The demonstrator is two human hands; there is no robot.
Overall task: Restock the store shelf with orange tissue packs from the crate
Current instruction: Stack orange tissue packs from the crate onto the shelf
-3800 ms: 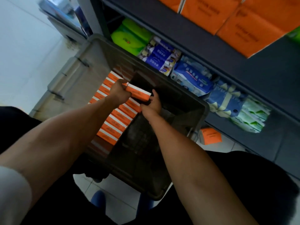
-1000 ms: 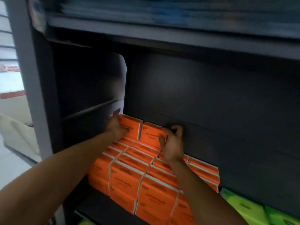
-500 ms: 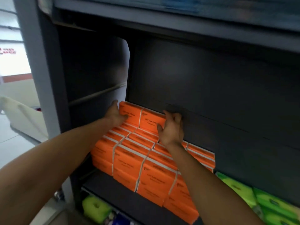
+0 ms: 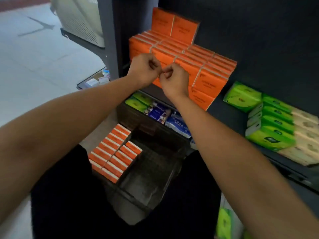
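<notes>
Orange tissue packs [image 4: 186,56] are stacked on the dark shelf [image 4: 222,109], with two upright packs [image 4: 174,25] standing at the back against the panel. My left hand [image 4: 144,70] and my right hand [image 4: 173,80] hover in front of the stack with fingers curled, fingertips nearly meeting, holding nothing. Below, the dark crate [image 4: 146,192] holds several orange packs [image 4: 114,152] in rows along its left side; its right half is bare.
Green tissue packs [image 4: 269,121] and beige packs [image 4: 305,135] sit on the shelf to the right. Blue and green packs [image 4: 160,112] fill the lower shelf behind the crate. The shelf's grey upright [image 4: 110,37] stands at left, with pale floor beyond it.
Both hands have let go of the two upright packs at the back of the stack and pulled back toward me. My view has tilted down, bringing the crate into sight.
</notes>
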